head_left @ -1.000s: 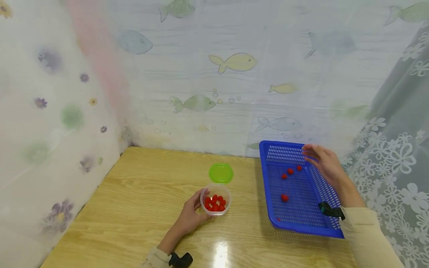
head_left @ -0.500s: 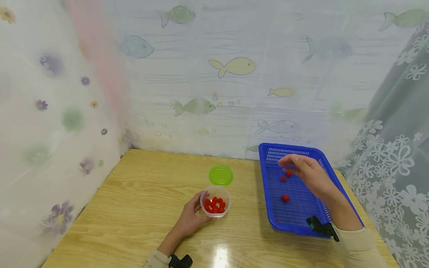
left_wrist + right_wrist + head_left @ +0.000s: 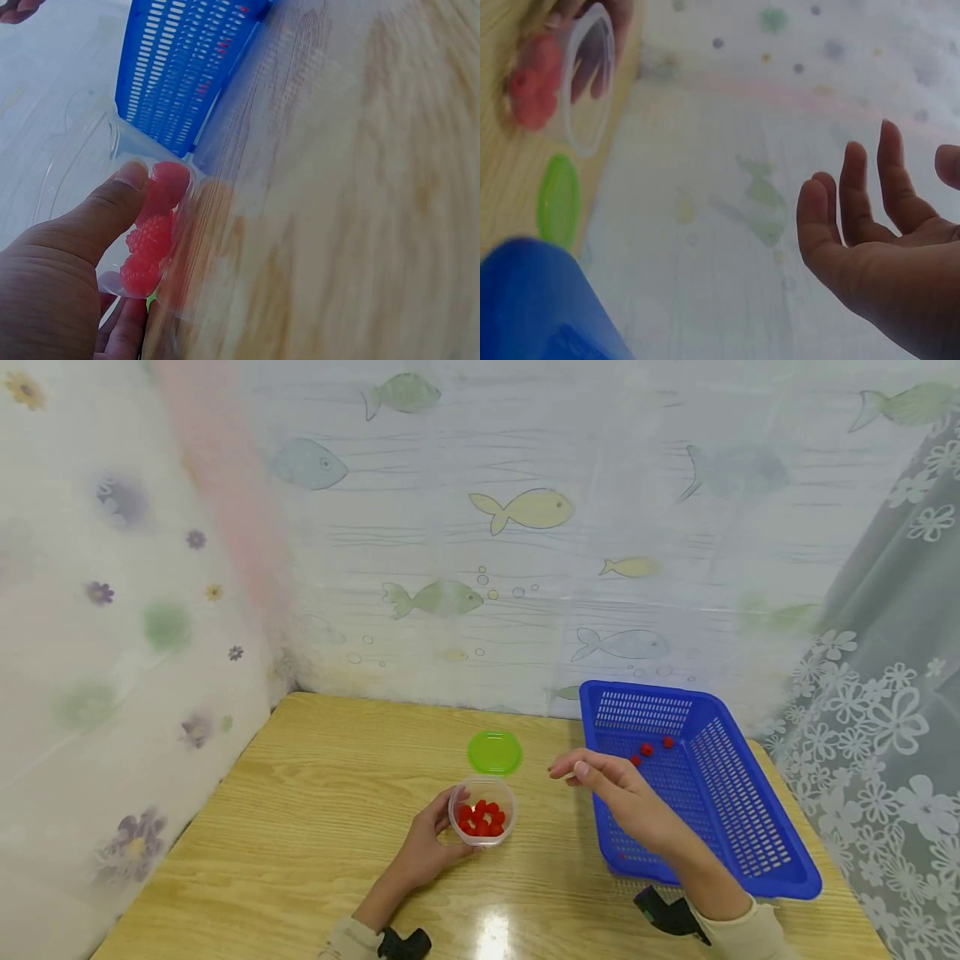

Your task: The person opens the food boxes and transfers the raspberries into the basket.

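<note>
My left hand [image 3: 423,850] grips a small clear plastic tub [image 3: 486,787] that stands on the table. Several red raspberries [image 3: 480,820] lie in its bottom. In the left wrist view, the thumb [image 3: 97,217] presses along the tub's near side and the bumpy raspberries [image 3: 152,236] show through the wall. My right hand [image 3: 622,797] is raised between the tub and the blue basket, over the basket's left edge. Seen in the right wrist view, that hand [image 3: 885,240] has loosely bent fingers with nothing between them.
The blue perforated plastic basket [image 3: 641,714] stands at the right, with a few raspberries [image 3: 647,749] at its back; the right arm hides part of it. A green lid [image 3: 495,753] lies behind the tub. Printed curtains [image 3: 450,635] hang along the back and sides of the table.
My right hand has moved left from the basket's right side, across it, toward the tub. The left hand and tub have stayed in place.
</note>
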